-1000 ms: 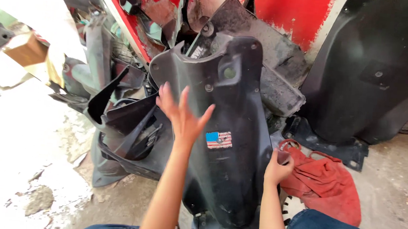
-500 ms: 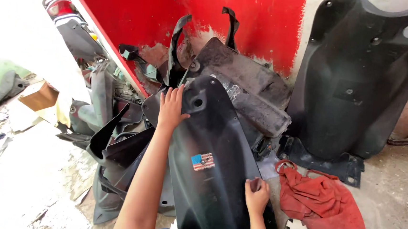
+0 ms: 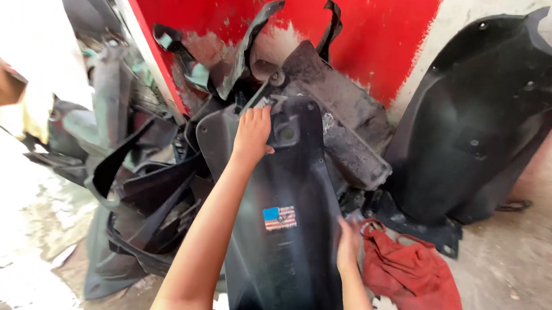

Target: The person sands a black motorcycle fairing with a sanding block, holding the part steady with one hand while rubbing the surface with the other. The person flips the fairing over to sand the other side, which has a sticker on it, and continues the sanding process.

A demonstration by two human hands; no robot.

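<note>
A long black plastic panel [image 3: 289, 240] with a small flag sticker [image 3: 279, 217] stands tilted in front of the person, leaning on a pile of black parts [image 3: 151, 185] by the red wall [image 3: 363, 25]. The left hand [image 3: 252, 132] lies near its top, fingers wrapped over the edge. The right hand [image 3: 348, 243] presses flat on its right edge. A red cloth [image 3: 410, 274] lies just beside it on the floor [image 3: 513, 275]. Another big black cover [image 3: 485, 131] leans on the wall.
</note>
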